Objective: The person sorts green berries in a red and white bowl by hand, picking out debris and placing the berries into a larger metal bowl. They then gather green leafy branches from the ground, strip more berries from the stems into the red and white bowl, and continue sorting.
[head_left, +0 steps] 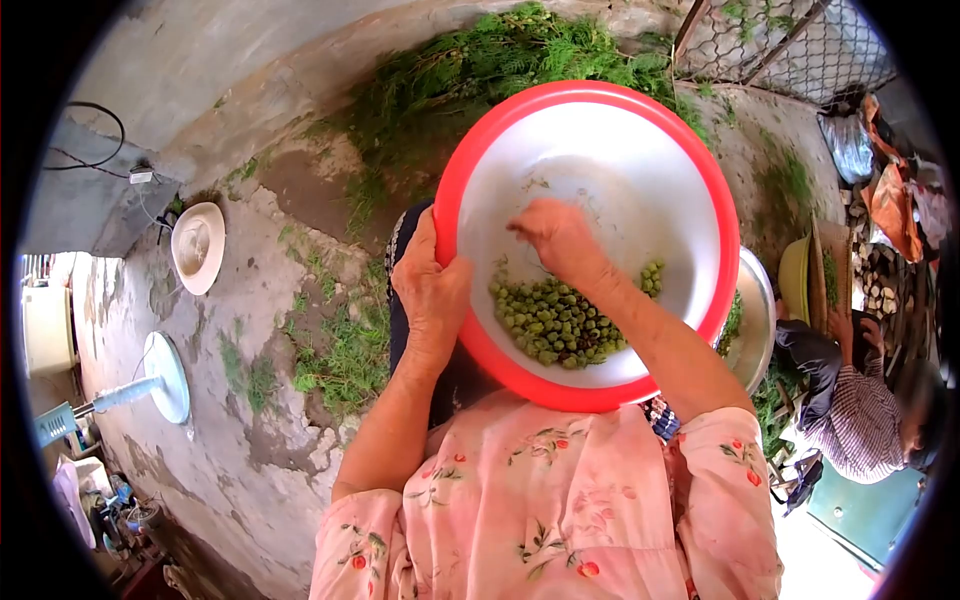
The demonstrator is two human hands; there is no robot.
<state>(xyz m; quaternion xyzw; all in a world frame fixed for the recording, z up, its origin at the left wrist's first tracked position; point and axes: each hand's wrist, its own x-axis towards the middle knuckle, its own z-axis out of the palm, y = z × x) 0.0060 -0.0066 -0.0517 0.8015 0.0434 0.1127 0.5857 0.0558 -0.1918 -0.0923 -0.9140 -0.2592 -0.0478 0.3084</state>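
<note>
A large white basin with a red rim (588, 398) rests tilted on my lap. Small round green berries or seed cones (548, 318) lie heaped in its lower part, with a few darker ones among them. My left hand (432, 280) grips the rim on the left side, thumb on top. Inside the basin, my right hand (562, 238) hovers over the bare upper part, above the heap. Its fingers are drawn together, and what they hold, if anything, is too small to make out. Bits of debris lie on the basin's floor near the fingertips.
Cut green branches (500, 55) are piled beyond the basin. A metal bowl (752, 330) with greenery stands to the right, close to a seated person in a checked shirt (862, 425). At left are a straw hat (198, 248) and a light blue fan (168, 378).
</note>
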